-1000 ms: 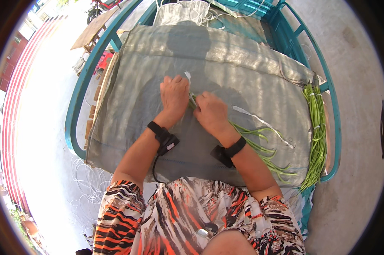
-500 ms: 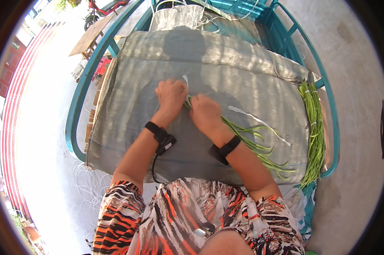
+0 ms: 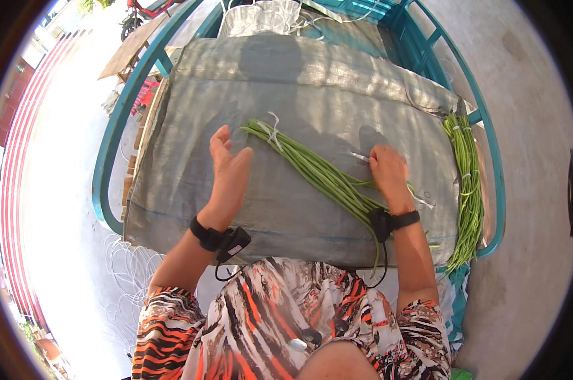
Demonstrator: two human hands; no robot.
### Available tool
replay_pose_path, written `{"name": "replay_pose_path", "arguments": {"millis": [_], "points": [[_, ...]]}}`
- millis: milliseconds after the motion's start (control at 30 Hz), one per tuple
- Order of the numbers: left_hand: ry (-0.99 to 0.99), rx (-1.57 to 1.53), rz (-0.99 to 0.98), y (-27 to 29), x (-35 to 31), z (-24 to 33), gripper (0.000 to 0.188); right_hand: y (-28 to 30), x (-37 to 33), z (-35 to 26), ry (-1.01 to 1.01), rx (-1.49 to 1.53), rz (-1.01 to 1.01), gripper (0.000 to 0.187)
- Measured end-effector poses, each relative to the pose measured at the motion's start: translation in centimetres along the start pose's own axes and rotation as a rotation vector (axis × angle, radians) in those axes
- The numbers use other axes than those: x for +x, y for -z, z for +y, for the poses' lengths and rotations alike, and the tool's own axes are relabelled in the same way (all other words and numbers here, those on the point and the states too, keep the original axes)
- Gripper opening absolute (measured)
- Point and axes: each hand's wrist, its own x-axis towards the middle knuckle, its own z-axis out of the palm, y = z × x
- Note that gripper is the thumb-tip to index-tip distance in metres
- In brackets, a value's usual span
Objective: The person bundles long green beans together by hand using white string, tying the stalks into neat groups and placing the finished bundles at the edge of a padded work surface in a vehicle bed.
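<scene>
One bean bundle [image 3: 311,168] lies tied; left hand [image 3: 229,171] released, right hand [image 3: 388,171] apparently pinching a white strip [image 3: 360,156].

Single head-worn fisheye view, looking steeply down from above, close over the person's chest and forearms, grey cloth-covered cart [image 3: 311,95] filling frame, edges curving.

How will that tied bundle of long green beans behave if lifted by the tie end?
Probably floppy: the bundle of long beans is thin, long and already curved on the grey sheet. Likely light. One white tie near one end, so the loose ends may splay.
</scene>
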Motion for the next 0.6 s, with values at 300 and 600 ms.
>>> {"name": "replay_pose_path", "arguments": {"millis": [300,600], "points": [[1.022,-0.786,-0.615,-1.8,-2.2,-2.6,0.039,0.3,-0.9,0.7,-0.095,0.107,-0.033,0.01],[1.063,-0.805,-0.702,-4.8,-2.8,-3.0,0.047,1.0,-3.1,-1.0,-0.101,0.23,-0.222,0.013]]}}
